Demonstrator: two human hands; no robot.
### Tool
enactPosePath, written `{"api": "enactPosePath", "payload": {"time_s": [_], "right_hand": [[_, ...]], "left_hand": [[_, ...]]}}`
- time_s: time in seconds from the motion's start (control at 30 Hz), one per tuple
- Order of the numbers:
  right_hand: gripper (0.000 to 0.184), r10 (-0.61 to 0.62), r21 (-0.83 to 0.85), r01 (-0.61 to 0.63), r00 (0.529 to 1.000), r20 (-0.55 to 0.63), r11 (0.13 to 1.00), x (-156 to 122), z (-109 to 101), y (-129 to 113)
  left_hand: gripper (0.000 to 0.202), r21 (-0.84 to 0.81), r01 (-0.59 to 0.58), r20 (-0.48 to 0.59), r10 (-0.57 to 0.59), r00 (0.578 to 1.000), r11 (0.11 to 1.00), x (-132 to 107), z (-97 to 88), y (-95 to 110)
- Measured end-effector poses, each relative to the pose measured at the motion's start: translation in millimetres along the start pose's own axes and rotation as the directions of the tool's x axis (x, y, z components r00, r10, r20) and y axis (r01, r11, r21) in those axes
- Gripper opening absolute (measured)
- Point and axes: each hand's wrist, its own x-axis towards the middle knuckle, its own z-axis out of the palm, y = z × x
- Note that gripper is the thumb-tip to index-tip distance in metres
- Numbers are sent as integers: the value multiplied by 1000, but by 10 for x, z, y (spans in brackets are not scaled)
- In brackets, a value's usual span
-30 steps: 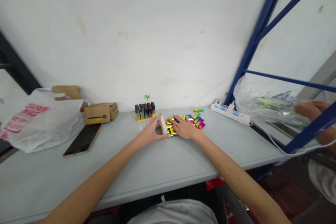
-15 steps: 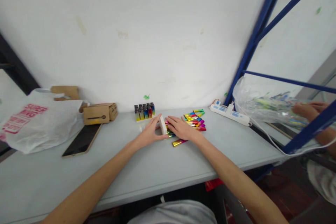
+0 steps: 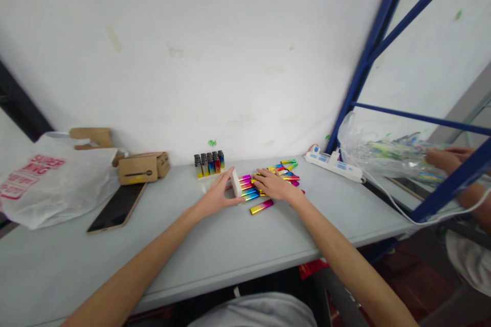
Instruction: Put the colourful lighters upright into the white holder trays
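My left hand (image 3: 215, 196) grips a small white box (image 3: 236, 183) stood on its edge on the grey table (image 3: 230, 245). My right hand (image 3: 275, 185) lies flat, fingers stretched, on a heap of shiny rainbow-coloured lighters (image 3: 251, 187) just right of the box. One lighter (image 3: 261, 207) lies apart in front of the heap. Further lighters (image 3: 288, 165) spread out behind my right hand. A small tray of upright lighters (image 3: 209, 163) stands by the wall behind the box.
At left are a white plastic bag (image 3: 46, 184), a cardboard box (image 3: 140, 167) and a dark phone (image 3: 117, 207). A white power strip (image 3: 333, 163) lies at right beside a blue rack (image 3: 358, 76). Another person's hand (image 3: 447, 156) reaches into a clear bag (image 3: 387, 156).
My right hand has slid a little to the right over the lighters, uncovering several next to the white box. One lighter came loose in front. My left hand stays on the box.
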Motion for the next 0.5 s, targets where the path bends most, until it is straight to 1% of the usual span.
{"api": "enactPosePath", "payload": {"time_s": [0.1, 0.2, 0.3, 0.37, 0.43, 0.5], "right_hand": [[44, 66, 22, -66, 998, 6, 998, 21, -33, -17], [50, 80, 38, -79, 996, -26, 996, 68, -41, -194], [50, 2, 44, 0, 999, -41, 999, 117, -20, -445], [49, -57, 20, 58, 998, -11, 998, 136, -7, -579], [48, -89, -19, 89, 996, 28, 996, 140, -5, -649], [46, -92, -47, 94, 994, 52, 994, 135, -12, -650]], "left_hand": [[112, 8, -2, -1, 2, 1000, 1000, 3, -10, 9], [111, 34, -19, -11, 19, 1000, 999, 12, -5, 0], [111, 17, -27, -16, 27, 1000, 999, 20, 8, -20], [112, -10, -32, -12, 32, 999, 999, 24, 14, -39], [111, -20, -40, -9, 39, 999, 999, 27, 13, -59], [110, -8, -42, -10, 42, 999, 999, 28, 7, -71]]}}
